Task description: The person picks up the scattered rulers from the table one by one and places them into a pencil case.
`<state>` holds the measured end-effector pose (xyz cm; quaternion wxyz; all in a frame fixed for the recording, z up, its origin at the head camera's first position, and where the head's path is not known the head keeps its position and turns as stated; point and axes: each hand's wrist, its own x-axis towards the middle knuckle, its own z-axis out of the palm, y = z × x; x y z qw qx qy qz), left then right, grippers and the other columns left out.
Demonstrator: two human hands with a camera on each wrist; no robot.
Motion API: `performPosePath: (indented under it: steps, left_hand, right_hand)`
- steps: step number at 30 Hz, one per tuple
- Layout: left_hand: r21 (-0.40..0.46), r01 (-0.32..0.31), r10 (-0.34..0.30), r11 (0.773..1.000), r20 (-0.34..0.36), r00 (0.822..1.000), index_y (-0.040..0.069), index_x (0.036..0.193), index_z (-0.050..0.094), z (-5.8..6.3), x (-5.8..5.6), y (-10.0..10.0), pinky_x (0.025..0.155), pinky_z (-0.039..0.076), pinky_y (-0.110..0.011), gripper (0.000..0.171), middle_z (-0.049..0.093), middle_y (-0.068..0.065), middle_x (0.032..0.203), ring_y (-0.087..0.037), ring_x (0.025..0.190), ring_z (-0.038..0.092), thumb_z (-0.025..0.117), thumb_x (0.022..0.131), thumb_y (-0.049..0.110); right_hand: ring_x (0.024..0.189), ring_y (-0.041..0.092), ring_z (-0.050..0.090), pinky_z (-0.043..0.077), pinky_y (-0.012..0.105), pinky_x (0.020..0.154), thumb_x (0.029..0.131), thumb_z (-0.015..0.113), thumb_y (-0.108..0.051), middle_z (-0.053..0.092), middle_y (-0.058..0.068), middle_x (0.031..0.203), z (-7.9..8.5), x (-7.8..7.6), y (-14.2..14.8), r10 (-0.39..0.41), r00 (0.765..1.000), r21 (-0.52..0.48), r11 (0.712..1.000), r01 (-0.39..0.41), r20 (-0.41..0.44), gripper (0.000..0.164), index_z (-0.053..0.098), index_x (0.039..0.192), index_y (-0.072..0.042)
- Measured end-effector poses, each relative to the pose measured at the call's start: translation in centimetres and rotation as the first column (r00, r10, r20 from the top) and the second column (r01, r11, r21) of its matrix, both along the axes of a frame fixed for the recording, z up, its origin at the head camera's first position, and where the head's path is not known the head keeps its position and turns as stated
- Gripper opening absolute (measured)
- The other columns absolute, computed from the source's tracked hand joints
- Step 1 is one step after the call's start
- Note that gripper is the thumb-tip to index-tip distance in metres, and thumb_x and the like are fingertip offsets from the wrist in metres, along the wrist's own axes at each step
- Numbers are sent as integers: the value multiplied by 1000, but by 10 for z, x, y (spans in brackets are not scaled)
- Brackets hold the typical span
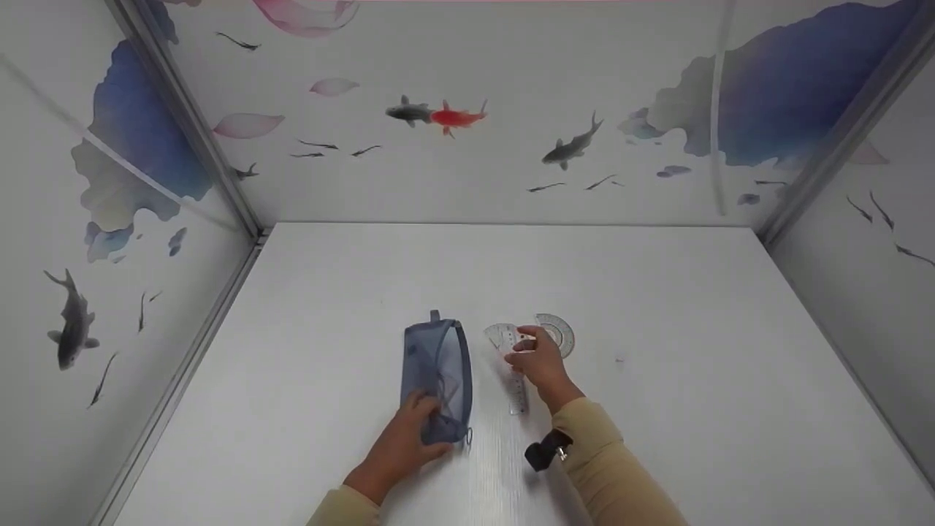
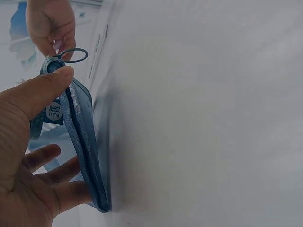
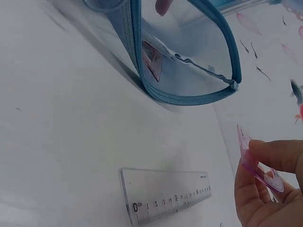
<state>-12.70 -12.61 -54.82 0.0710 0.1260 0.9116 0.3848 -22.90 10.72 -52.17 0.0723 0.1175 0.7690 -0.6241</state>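
My left hand (image 1: 400, 440) holds the near end of a blue mesh zip pouch (image 1: 421, 358), its thumb (image 2: 47, 87) over the zipped edge. The pouch lies with its mouth gaping to the right. Through that opening, the right wrist view shows a pink triangular piece (image 3: 152, 60) inside. Right of the pouch, my right hand (image 1: 542, 365) pinches a pink see-through plastic set square (image 3: 253, 163) between thumb and fingers, above the table. Below that hand lies a clear ruler (image 1: 518, 398). A clear protractor (image 1: 561, 330) is just beyond the hand, partly covered by it.
A clear fan-shaped piece (image 1: 497, 334) shows left of the right fingertips; its kind is unclear. The white table (image 1: 329, 277) is bounded by printed panels (image 1: 504, 175) at the back and sides. A black wrist mount (image 1: 544, 451) hangs off the right sleeve.
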Motion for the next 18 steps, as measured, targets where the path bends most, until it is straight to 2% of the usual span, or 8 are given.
performPosePath:
  steps: [9, 18]
  left_hand:
    - [-4, -1, 1, 1000, 0, 1000, 11, 126, 52, 2, 0, 0, 102, 41, -56, 58, 38, -25, 141, -47, 129, 42, 82, 77, 24]
    - [4, 18, -18, 1000, -23, 1000, 10, 125, 51, 1, 0, -2, 101, 41, -57, 58, 37, -27, 141, -47, 127, 43, 81, 78, 26]
  right_hand:
    - [77, 18, 58, 53, 26, 66, 79, 69, 11, 56, 13, 97, 1, -1, -14, 23, 1000, -26, 999, -23, -20, 56, 49, 130, 3]
    - [85, 22, 58, 55, 29, 70, 78, 68, 11, 57, 13, 98, -1, -3, -25, 63, 998, 7, 998, -62, -18, 57, 49, 131, 1]
